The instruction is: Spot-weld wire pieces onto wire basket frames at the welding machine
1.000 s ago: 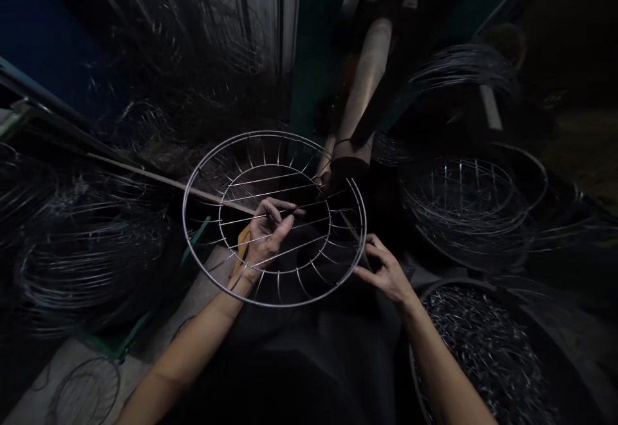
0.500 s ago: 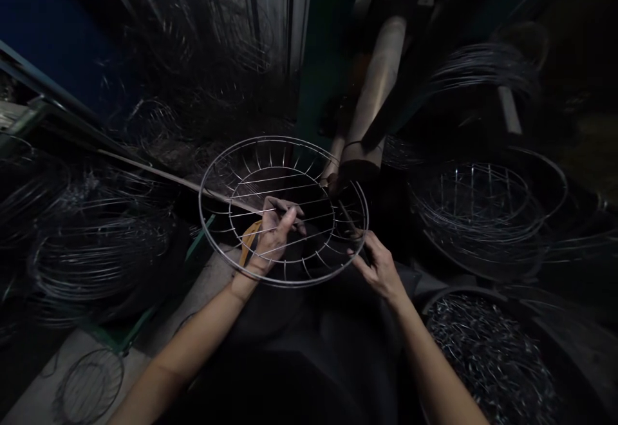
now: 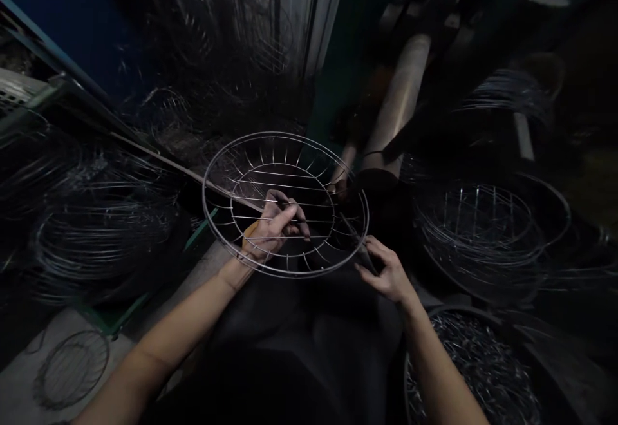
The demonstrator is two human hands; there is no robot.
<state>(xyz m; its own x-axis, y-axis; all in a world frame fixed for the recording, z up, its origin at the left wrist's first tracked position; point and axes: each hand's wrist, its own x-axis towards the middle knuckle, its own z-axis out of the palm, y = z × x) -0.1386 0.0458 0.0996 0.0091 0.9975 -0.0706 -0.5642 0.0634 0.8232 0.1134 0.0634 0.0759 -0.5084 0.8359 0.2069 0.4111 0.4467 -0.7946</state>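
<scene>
Round silvery wire frame (image 3: 299,275) was seen just L of bare R hand (image 3: 389,273), centre overlapped by curled L hand (image 3: 274,226); neither grip cld be confirmed.

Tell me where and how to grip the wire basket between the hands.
Likely the outer rim, at its right edge, coming from the right with a pinch grip. It looks like doubled wire, probably sturdier than the thin crossbars, and lies outermost, beside the right hand; the left hand is among the crossbars.
</scene>
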